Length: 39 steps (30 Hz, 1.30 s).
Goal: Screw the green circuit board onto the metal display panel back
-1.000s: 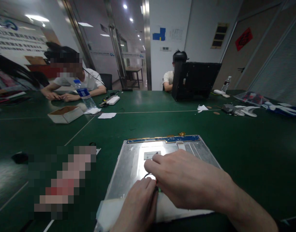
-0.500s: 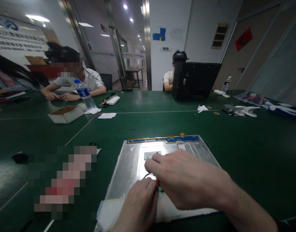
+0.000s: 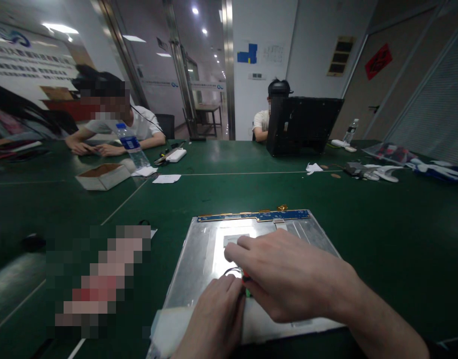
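Observation:
A flat silvery panel [image 3: 187, 259] lies on the green table, with a blue circuit strip [image 3: 251, 216] along its far edge. Over the panel's middle, my right hand [image 3: 285, 274] is closed on a small red and black piece [image 3: 245, 275], mostly hidden by the fingers. Beside it on the left, my left hand [image 3: 217, 311] has its fingers pressed together at a small green part [image 3: 248, 293]; what it grips is hidden. Thin dark wires [image 3: 231, 270] curve between the two hands. A whitish sheet [image 3: 172, 324] covers the panel's near edge.
Left of the panel lies a blurred-out item [image 3: 109, 269]. Farther back are an open box [image 3: 104, 177], a water bottle [image 3: 133, 147] and a black monitor-like unit [image 3: 304, 124]. White gloves [image 3: 382, 172] rest at the right. Several people sit around the table [image 3: 214, 192].
My right hand has shifted very slightly, and a little more of the red piece shows beneath its fingers. The left hand stays in place.

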### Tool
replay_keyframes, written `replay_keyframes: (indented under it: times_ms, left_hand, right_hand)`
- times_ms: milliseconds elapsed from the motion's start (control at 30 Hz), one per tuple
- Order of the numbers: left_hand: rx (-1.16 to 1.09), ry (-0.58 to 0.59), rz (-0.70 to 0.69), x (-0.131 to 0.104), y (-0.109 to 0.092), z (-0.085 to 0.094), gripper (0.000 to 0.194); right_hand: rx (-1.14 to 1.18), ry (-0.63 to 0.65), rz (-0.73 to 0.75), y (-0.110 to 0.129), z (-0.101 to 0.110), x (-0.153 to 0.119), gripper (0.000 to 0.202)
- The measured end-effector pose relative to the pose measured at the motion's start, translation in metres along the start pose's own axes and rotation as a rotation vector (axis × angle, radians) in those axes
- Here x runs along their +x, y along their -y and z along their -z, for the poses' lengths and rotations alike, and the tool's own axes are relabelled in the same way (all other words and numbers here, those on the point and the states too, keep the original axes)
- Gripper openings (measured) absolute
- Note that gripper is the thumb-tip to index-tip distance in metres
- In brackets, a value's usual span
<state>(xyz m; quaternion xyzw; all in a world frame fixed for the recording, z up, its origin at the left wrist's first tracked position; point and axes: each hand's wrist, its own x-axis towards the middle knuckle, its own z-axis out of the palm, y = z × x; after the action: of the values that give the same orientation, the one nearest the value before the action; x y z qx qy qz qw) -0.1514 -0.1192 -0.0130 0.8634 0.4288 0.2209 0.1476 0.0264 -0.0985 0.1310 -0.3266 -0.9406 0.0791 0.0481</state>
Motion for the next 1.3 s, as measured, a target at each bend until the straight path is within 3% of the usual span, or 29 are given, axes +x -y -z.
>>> replay_keyframes:
  times_ms: [433, 667, 1033, 1300]
  left_hand:
    - [0.019, -0.015, -0.022, 0.0001, 0.0027, -0.0031, 0.018]
    - [-0.029, -0.031, 0.012, 0.0016, -0.0002, -0.0007, 0.018]
    - [-0.001, 0.028, 0.018, 0.0021, -0.0012, 0.002, 0.021]
    - [-0.002, -0.03, 0.003, -0.0004, 0.0036, -0.0049, 0.018]
  right_hand:
    - [-0.043, -0.057, -0.049, 0.0001, -0.0016, 0.0017, 0.018]
    - [0.002, -0.001, 0.015, 0.0002, -0.0001, -0.0014, 0.025]
    - [-0.018, -0.043, -0.057, 0.0008, -0.0025, 0.0023, 0.018]
    - [-0.008, 0.003, 0.029, 0.0032, 0.002, -0.0004, 0.026]
